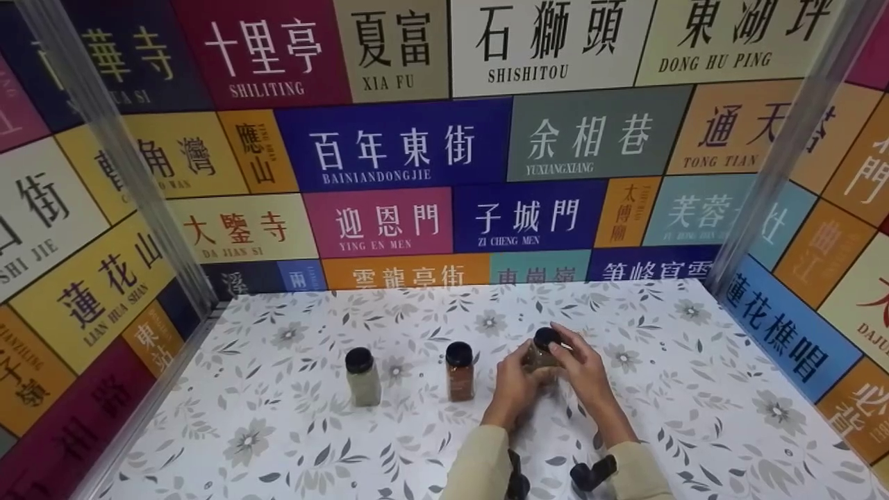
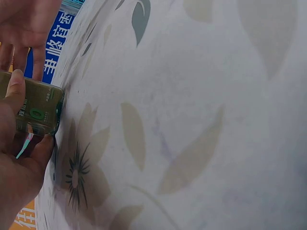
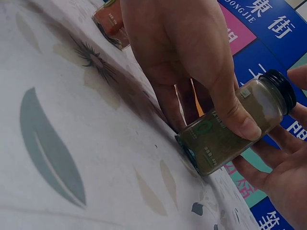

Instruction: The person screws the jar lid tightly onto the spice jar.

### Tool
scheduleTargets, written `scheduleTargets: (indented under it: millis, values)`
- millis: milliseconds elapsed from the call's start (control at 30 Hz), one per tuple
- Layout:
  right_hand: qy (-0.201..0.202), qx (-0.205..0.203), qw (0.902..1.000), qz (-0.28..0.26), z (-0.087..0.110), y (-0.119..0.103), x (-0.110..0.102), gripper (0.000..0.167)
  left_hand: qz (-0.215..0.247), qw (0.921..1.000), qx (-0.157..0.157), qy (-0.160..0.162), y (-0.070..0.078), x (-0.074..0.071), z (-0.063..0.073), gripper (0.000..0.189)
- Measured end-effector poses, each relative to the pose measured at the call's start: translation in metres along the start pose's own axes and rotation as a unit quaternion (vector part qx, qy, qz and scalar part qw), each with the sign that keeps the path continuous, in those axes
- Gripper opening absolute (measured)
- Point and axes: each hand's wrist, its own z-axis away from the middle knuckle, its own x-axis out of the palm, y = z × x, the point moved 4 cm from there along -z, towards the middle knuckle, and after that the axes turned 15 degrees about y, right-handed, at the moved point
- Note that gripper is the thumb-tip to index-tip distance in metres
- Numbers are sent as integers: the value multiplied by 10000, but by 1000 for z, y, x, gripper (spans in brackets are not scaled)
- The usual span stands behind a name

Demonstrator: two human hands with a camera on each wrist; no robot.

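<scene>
A jar of brown-green powder (image 3: pixel 216 139) with a black cap (image 3: pixel 279 91) stands upright on the table at the right of the jar group. My left hand (image 1: pixel 517 385) grips its body, thumb across the front as the right wrist view shows. My right hand (image 1: pixel 587 368) is beside the cap, thumb and fingers spread on either side of it. In the right wrist view its fingers (image 3: pixel 297 111) look extended and slightly apart from the cap. In the left wrist view, the same jar (image 2: pixel 41 108) is partly cut off and its cap lies out of frame.
Left of my hands stands a jar of reddish-brown powder (image 1: pixel 460 378) with a black cap. Farther left is a jar of pale green powder (image 1: pixel 364 382). A floral cloth (image 1: pixel 292 444) covers the table. Colourful lettered panels (image 1: pixel 389 146) rise behind, with clear posts (image 1: pixel 149 167) at the corners.
</scene>
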Motion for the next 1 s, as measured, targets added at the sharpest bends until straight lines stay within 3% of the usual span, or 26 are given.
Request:
scheduleTargets:
  millis: [333, 567, 767, 1000]
  values:
    - [-35, 201, 9990, -386, 0, 2, 1, 47, -213, 9996, 192, 53, -1, 1, -1, 55]
    - [100, 195, 9993, -313, -1, 2, 2, 47, -143, 9999, -30, -11, -2, 1, -1, 58]
    - [166, -56, 9998, -102, 0, 1, 2, 47, -125, 9998, -159, -28, -1, 1, -1, 62]
    - [-76, -124, 9999, -69, 0, 1, 2, 51, -93, 9998, -161, -21, -1, 2, 0, 63]
